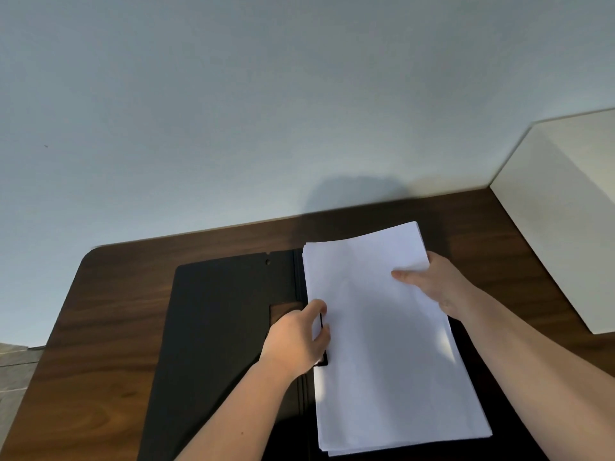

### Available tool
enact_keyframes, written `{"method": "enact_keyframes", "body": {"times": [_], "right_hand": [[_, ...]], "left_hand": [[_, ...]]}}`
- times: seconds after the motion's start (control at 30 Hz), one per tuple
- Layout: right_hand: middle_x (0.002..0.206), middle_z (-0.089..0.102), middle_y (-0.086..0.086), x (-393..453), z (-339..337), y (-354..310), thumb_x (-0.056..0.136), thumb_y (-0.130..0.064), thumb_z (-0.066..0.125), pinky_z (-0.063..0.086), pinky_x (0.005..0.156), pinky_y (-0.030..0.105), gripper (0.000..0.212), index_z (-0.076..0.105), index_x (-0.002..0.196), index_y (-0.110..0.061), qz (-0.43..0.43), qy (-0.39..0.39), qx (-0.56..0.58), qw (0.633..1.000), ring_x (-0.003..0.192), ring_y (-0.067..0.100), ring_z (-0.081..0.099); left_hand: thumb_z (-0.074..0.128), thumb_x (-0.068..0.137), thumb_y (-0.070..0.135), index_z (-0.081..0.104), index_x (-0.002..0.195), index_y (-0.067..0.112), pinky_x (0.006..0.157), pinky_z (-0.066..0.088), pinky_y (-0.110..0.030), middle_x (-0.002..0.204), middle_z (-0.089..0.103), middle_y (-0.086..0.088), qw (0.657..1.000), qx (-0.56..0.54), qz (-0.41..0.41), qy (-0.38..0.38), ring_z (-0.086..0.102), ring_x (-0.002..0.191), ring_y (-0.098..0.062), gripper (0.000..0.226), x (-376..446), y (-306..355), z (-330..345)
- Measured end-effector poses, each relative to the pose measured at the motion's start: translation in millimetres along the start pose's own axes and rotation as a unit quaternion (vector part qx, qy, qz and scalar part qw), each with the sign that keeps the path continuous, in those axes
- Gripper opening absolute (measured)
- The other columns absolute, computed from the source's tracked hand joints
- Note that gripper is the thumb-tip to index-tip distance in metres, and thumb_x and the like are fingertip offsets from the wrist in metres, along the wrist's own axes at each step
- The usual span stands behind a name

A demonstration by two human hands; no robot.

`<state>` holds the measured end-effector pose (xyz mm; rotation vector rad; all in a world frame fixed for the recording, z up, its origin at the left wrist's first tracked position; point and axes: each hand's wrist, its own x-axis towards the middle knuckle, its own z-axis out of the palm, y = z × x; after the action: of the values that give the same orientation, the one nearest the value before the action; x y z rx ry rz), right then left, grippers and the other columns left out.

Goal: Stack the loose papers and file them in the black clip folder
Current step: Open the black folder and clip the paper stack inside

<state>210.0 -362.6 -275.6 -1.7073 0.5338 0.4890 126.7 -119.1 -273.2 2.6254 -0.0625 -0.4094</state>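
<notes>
1. White, thin sheets form the stack of loose papers, which lies on the right half of the open black clip folder, its long left edge along the spine.
2. The black spring clip sits at that left edge, mostly hidden; whether it is lifted or already pressing on the sheets cannot be told.
3. The left hand curls its fingers closed around the clip. The judgement: hold the clip fully raised until every sheet's edge is under it.
4. The right hand pinches the stack's far right edge, thumb on top and fingers beneath. It should push the stack squarely toward the spine; the far end bows upward, so flatten it first.
5. The near corner shows fanned edges, so skewed clamping is the risk.
6. All rests on the dark wooden table, a white box well apart at the right.
</notes>
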Motion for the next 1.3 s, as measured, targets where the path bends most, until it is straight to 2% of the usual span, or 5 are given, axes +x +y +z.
{"method": "enact_keyframes", "body": {"times": [0.57,0.67,0.87,1.07,1.3], "right_hand": [[0.139,0.05,0.011,-19.9,10.7,1.5,0.083,-0.008,0.067,0.045,0.093,0.037,0.063,0.038,0.139,-0.013,-0.13,0.153,-0.128,0.971,0.123,0.031,0.051],[0.136,0.053,0.012,-19.3,7.7,0.3,0.083,-0.002,0.064,0.043,0.088,0.032,0.059,0.042,0.138,-0.011,-0.153,0.144,-0.165,0.964,0.12,0.031,0.053],[0.146,0.045,0.013,-22.0,1.2,6.4,0.084,-0.004,0.066,0.04,0.108,0.041,0.072,0.03,0.146,-0.012,-0.17,0.157,-0.229,0.946,0.134,0.029,0.044],[0.134,0.054,0.016,-31.5,5.2,14.2,0.083,-0.005,0.066,0.044,0.097,0.037,0.057,0.046,0.136,-0.008,-0.171,0.157,-0.294,0.927,0.124,0.031,0.05],[0.139,0.052,0.014,-30.3,7.7,14.8,0.084,-0.009,0.065,0.039,0.103,0.037,0.055,0.047,0.136,-0.007,-0.135,0.131,-0.337,0.923,0.129,0.03,0.047]], "left_hand": [[0.057,0.09,0.041,0.035,0.138,0.028,0.052,0.039,-0.022,0.065,0.049,0.012,0.996,-0.063,-0.07,-0.005,0.048,0.053,-0.005,0.055,-3.9,1.4,-0.8],[0.055,0.091,0.04,0.045,0.134,0.022,0.067,0.05,-0.03,0.086,0.061,0.003,0.989,-0.069,-0.117,0.058,0.059,0.076,-0.015,0.048,-8.1,-9.8,-12.6],[0.057,0.077,0.067,0.029,0.145,0.023,0.105,0.035,-0.056,0.153,0.029,-0.012,0.914,0.003,-0.388,0.117,0.029,0.138,-0.036,0.086,-40.9,-72.7,-43.3],[0.071,0.053,0.076,0.015,0.148,0.019,0.107,0.031,-0.06,0.151,0.026,-0.018,0.851,-0.056,-0.514,0.086,0.027,0.138,-0.039,0.124,-45.2,-92.2,-66.6],[0.076,0.047,0.074,0.035,0.135,0.007,0.102,0.038,-0.054,0.136,0.041,-0.022,0.809,-0.061,-0.582,0.063,0.04,0.125,-0.04,0.119,-49.8,-102.9,-76.6]]}}
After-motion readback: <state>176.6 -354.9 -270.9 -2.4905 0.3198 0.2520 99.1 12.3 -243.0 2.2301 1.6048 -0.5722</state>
